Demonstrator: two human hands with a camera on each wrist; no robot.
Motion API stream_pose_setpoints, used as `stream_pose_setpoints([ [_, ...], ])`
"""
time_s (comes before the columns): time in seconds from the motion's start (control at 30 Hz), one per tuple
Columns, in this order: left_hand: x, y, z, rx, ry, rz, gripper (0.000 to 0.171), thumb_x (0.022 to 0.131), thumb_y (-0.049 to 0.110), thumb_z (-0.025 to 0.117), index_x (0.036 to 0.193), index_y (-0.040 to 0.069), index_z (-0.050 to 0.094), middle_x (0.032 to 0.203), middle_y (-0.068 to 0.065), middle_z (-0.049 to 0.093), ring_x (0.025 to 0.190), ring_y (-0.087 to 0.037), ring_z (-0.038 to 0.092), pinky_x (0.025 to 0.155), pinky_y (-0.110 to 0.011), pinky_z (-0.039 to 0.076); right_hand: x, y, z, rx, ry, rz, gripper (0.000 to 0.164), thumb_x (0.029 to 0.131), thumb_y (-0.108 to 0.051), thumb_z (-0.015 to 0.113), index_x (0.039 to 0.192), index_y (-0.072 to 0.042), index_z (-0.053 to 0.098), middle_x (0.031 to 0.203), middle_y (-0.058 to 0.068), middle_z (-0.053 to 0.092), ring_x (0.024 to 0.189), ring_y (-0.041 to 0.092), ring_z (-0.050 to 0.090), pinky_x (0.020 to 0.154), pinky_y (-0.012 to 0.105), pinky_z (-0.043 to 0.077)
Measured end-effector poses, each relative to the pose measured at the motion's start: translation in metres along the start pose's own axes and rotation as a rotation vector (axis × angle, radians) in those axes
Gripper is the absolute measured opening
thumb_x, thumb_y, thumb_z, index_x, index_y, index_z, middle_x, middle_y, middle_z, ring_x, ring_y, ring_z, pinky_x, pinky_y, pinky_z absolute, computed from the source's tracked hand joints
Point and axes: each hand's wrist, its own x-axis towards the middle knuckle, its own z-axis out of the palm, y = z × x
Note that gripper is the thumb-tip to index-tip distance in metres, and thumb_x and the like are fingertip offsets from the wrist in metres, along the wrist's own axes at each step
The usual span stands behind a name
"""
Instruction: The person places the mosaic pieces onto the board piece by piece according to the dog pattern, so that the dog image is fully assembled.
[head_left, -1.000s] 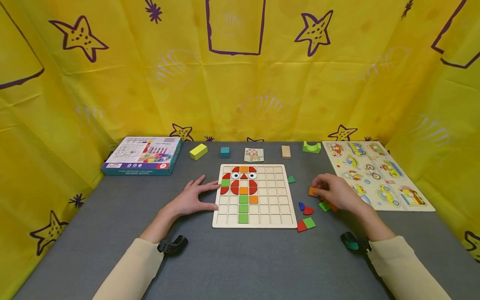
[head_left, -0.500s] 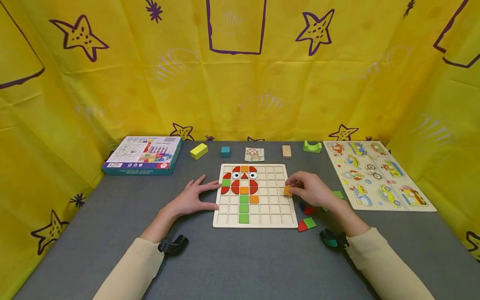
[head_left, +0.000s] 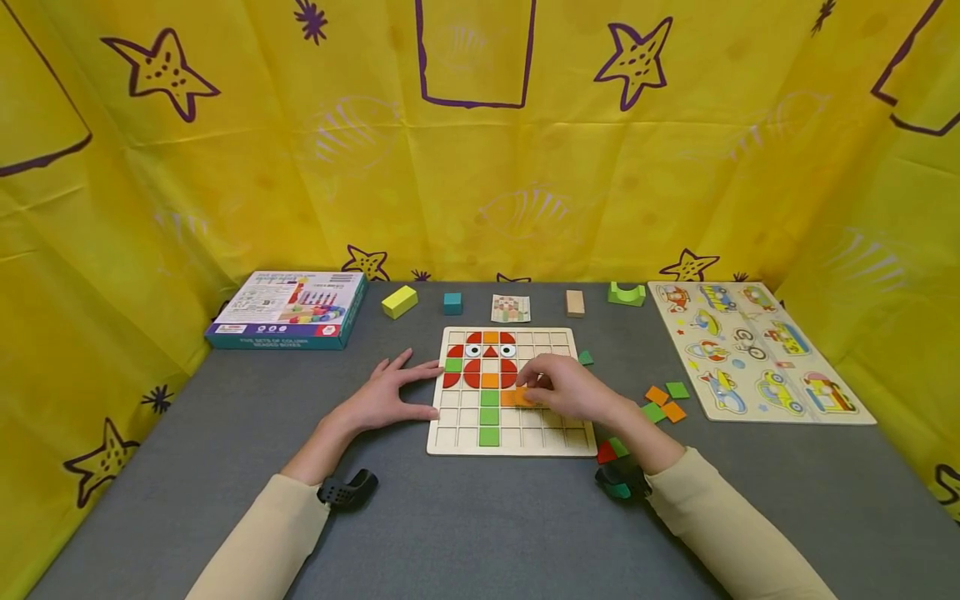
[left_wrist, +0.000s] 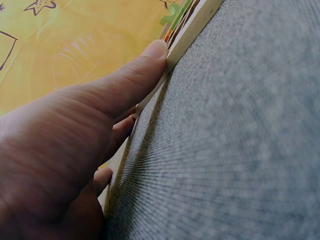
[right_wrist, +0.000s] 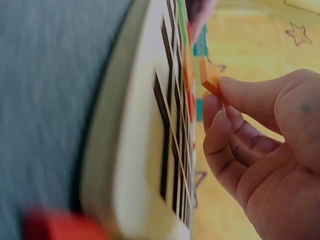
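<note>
A wooden grid board (head_left: 457,418) lies on the table with red, orange, green and eye tiles set in its squares. My left hand (head_left: 386,397) rests at the board's left edge, thumb and fingers spread and touching it. Over the board, my right hand (head_left: 566,388) pinches an orange square tile (right_wrist: 210,77) between thumb and fingers. In the right wrist view this tile is tilted and held just off the board's face. It is beside an orange tile (head_left: 507,398) seated right of the green column (head_left: 489,417). The right hand hides part of the grid.
Right of the board lie loose orange tiles (head_left: 674,412), green tiles (head_left: 677,390) and a red piece (head_left: 605,452). A picture puzzle board (head_left: 750,358) is at the right. Behind stand a pattern card (head_left: 511,308), several blocks and a flat box (head_left: 285,312).
My right hand has carried the orange tile leftward from the loose pieces, across the board's right edge, to beside the seated orange tile. The left hand has stayed at the board's edge.
</note>
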Motion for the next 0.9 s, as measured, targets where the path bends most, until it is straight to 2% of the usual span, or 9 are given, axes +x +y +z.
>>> stream_pose_setpoints([
  [0.2, 0.000, 0.001, -0.001, 0.000, -0.002, -0.004, 0.078, 0.083, 0.051, 0.080, 0.149, 0.020, 0.053, 0.158, -0.002, 0.042, 0.151, -0.043, 0.006, 0.114, -0.069, 0.002, 0.004, -0.010, 0.011, -0.022, -0.053, -0.030, 0.009, 0.093, -0.006, 0.073, 0.101, -0.009, 0.072, 0.093, -0.006, 0.066, 0.084, 0.012, 0.058, 0.078, 0.031, 0.051],
  [0.37, 0.000, 0.002, -0.002, -0.002, -0.008, -0.015, 0.079, 0.083, 0.052, 0.080, 0.150, 0.021, 0.053, 0.158, -0.003, 0.040, 0.151, -0.044, 0.005, 0.113, -0.070, 0.002, 0.004, -0.013, 0.016, -0.035, -0.058, -0.045, 0.008, 0.092, -0.007, 0.075, 0.098, -0.010, 0.071, 0.091, -0.007, 0.066, 0.083, 0.010, 0.060, 0.079, 0.031, 0.052],
  [0.57, 0.000, 0.001, -0.002, 0.002, -0.003, 0.006, 0.078, 0.083, 0.051, 0.080, 0.149, 0.020, 0.053, 0.158, -0.002, 0.042, 0.151, -0.044, 0.006, 0.114, -0.068, 0.001, 0.003, -0.012, 0.019, -0.047, -0.083, -0.056, 0.007, 0.092, -0.008, 0.075, 0.097, -0.011, 0.071, 0.088, -0.009, 0.065, 0.080, 0.009, 0.059, 0.077, 0.030, 0.052],
  [0.9, 0.000, 0.000, 0.000, 0.003, 0.002, 0.013, 0.078, 0.083, 0.052, 0.080, 0.149, 0.020, 0.053, 0.157, -0.002, 0.043, 0.151, -0.044, 0.006, 0.114, -0.069, 0.002, 0.000, -0.012, 0.019, -0.101, -0.094, -0.054, 0.011, 0.093, -0.013, 0.075, 0.104, -0.009, 0.074, 0.096, -0.005, 0.064, 0.087, 0.013, 0.058, 0.082, 0.033, 0.051],
])
